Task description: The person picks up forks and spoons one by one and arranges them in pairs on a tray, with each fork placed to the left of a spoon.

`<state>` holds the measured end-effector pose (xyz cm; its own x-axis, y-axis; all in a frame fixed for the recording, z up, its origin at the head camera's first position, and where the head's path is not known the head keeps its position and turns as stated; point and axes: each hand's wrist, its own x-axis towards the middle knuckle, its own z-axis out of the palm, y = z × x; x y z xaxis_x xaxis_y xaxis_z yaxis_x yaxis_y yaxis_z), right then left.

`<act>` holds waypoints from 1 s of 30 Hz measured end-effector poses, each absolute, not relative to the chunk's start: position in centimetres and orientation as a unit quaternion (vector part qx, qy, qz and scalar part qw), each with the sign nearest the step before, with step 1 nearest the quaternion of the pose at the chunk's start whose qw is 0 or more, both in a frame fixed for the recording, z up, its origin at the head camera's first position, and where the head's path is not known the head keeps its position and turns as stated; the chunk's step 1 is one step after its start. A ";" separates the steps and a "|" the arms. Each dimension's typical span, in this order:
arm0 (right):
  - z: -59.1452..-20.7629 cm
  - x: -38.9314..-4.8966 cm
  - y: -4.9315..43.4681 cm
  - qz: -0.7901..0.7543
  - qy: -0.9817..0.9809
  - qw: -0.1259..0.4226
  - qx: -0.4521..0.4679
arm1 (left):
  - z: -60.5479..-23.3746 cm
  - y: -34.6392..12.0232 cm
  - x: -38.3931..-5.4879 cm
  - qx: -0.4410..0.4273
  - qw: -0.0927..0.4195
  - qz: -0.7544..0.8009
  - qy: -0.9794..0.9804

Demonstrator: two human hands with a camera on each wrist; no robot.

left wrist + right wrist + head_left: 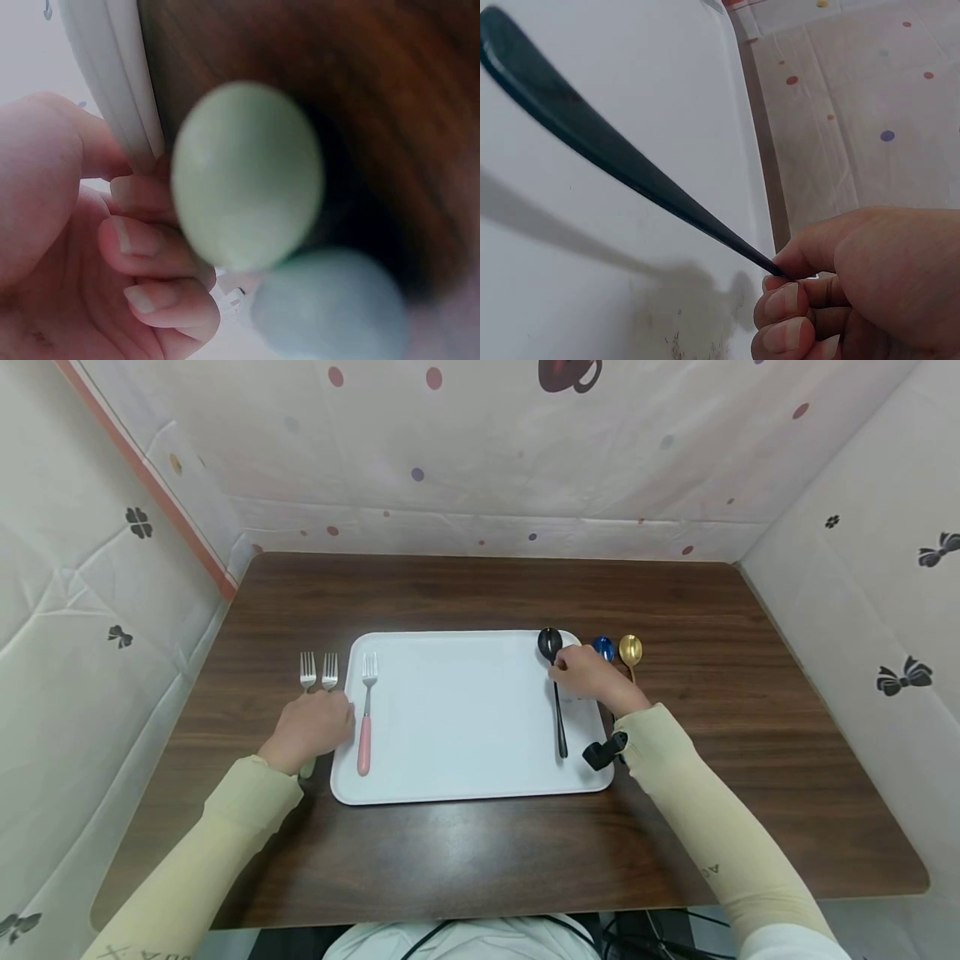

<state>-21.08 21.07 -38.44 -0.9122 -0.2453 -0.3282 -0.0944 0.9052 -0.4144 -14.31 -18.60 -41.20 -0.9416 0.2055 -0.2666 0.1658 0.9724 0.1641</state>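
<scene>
A black spoon (558, 714) is pinched near its neck by my right hand (596, 675), over the right part of a white tray (465, 718). In the right wrist view its dark handle (630, 165) slants up from the thumb and fingertips and casts a shadow on the tray. At the tray's left rim (112, 67), my left hand (315, 722) grips the edge between thumb and curled fingers. A pink-handled fork (364, 743) lies on the tray's left side. Two forks (307, 668) lie left of the tray, their handles mostly hidden beneath my left hand.
Blue spoon (603, 647) and gold spoon (631, 650) lie to the right of the tray, partly hidden by my right hand. Rounded green (247, 176) and pale blue (330, 307) handle ends are close to the left wrist camera. Patterned sheets (480, 460) wall the brown table (465, 860).
</scene>
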 end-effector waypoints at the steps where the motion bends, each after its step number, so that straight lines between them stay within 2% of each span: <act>1: -38.5 -21.1 21.0 -0.199 0.957 0.191 -0.087 | -41.2 -18.6 -14.3 0.094 0.143 0.070 0.983; 23: -38.7 -21.3 19.1 -0.203 0.953 0.212 -0.080 | -41.1 -18.7 -14.2 0.091 0.147 0.077 0.982; 30: -39.1 -21.1 18.5 -0.200 0.955 0.200 -0.091 | -41.3 -18.7 -14.2 0.098 0.138 0.077 0.983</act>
